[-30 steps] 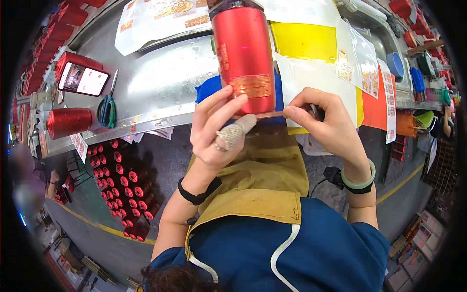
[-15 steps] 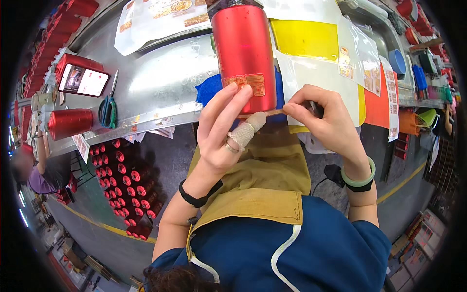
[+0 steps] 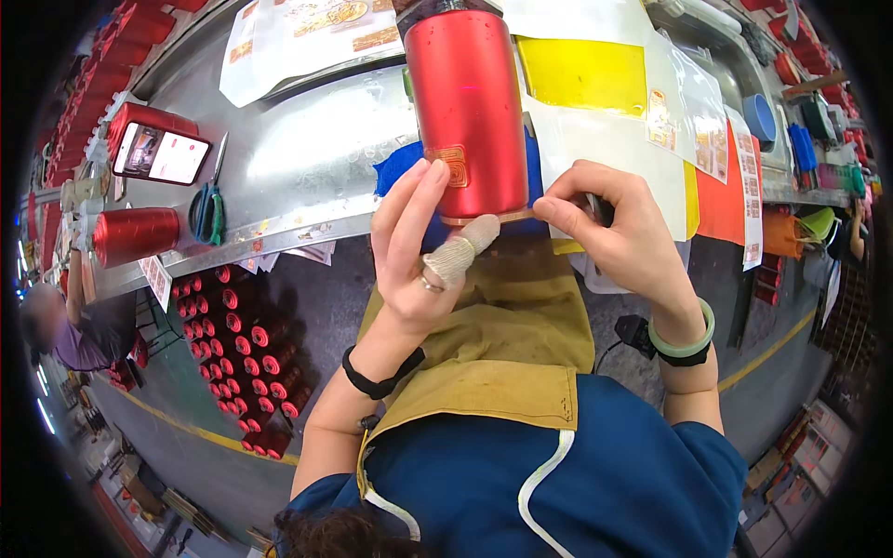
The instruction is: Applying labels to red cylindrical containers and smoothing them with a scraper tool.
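Observation:
A red metallic bottle (image 3: 470, 102) lies with its base toward me over a blue cloth (image 3: 398, 167). On its left side, near the base, sits a gold patterned decal (image 3: 453, 166). A thin gold-brown strip (image 3: 513, 217) runs along the base edge. My left hand (image 3: 416, 242) grips the base end, fingers by the decal and a wrapped thumb or finger against the strip. At the strip's right end my right hand (image 3: 595, 214) is closed in a pinch. A dark object, too hidden to name, shows behind its fingers.
Decal sheets (image 3: 307, 37) and a yellow sheet (image 3: 586, 74) lie on the metal table. At left are scissors (image 3: 206, 200), a phone (image 3: 160, 153) and another red bottle (image 3: 135, 235). Several red bottles (image 3: 242, 344) stand below on the floor. A person (image 3: 79, 325) is at far left.
The bottle has rolled so its decal sits further left and shows narrower. My left hand has shifted slightly left with it. My right hand has moved a little left.

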The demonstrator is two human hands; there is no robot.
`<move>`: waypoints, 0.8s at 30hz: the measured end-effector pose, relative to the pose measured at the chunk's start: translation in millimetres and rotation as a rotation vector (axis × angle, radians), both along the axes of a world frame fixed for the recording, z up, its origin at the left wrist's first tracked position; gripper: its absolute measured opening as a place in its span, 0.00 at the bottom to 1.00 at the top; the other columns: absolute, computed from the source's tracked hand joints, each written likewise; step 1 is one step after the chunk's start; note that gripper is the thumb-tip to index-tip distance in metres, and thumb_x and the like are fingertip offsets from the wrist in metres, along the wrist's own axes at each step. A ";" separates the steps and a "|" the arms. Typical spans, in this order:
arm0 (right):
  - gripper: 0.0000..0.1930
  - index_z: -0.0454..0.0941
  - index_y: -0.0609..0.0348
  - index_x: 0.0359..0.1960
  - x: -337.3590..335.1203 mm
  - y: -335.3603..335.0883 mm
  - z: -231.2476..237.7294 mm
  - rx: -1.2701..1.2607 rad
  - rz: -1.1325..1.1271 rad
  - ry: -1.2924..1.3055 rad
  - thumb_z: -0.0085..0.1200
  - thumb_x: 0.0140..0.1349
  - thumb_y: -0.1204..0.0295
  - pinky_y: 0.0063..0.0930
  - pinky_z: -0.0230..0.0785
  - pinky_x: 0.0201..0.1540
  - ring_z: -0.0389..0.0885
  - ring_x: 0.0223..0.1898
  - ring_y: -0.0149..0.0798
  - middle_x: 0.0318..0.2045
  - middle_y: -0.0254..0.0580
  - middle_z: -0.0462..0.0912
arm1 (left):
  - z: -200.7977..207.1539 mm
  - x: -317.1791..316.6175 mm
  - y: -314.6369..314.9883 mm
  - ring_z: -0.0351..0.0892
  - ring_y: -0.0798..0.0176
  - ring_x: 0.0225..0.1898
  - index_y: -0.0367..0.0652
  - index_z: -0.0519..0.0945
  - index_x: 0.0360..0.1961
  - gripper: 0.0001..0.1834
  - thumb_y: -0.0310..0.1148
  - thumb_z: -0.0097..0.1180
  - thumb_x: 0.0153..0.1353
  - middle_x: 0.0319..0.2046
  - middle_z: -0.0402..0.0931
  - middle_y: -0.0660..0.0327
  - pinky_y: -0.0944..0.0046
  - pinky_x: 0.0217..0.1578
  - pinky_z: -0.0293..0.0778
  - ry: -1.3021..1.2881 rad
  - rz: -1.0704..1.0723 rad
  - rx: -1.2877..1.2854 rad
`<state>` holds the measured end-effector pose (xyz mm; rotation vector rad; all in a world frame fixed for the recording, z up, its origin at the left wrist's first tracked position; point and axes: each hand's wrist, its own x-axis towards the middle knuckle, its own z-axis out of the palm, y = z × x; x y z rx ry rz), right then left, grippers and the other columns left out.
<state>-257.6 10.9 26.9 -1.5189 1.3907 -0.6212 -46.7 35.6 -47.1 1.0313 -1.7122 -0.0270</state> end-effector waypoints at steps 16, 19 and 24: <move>0.12 0.86 0.67 0.33 1.2 1.2 -1.6 -0.035 0.002 0.001 0.68 0.65 0.68 0.27 0.65 0.28 0.70 0.23 0.27 0.22 0.37 0.80 | -13.0 10.8 1.9 0.81 0.43 0.58 0.44 0.87 0.46 0.20 0.16 0.73 0.52 0.58 0.80 0.47 0.52 0.58 0.80 -0.004 -0.035 -0.008; 0.12 0.85 0.67 0.33 1.5 0.9 -3.3 -0.035 -0.008 0.008 0.68 0.64 0.68 0.26 0.65 0.28 0.70 0.23 0.27 0.22 0.37 0.80 | -0.2 7.2 -1.0 0.80 0.44 0.59 0.45 0.88 0.45 0.19 0.18 0.74 0.51 0.58 0.80 0.47 0.51 0.58 0.80 -0.138 -0.038 -0.035; 0.12 0.85 0.66 0.32 5.0 -0.4 -2.7 -0.074 0.014 0.021 0.69 0.64 0.68 0.27 0.66 0.28 0.72 0.22 0.28 0.22 0.37 0.80 | -5.3 7.7 -4.1 0.84 0.45 0.56 0.43 0.89 0.43 0.17 0.19 0.75 0.50 0.52 0.85 0.54 0.51 0.56 0.81 0.034 -0.091 0.056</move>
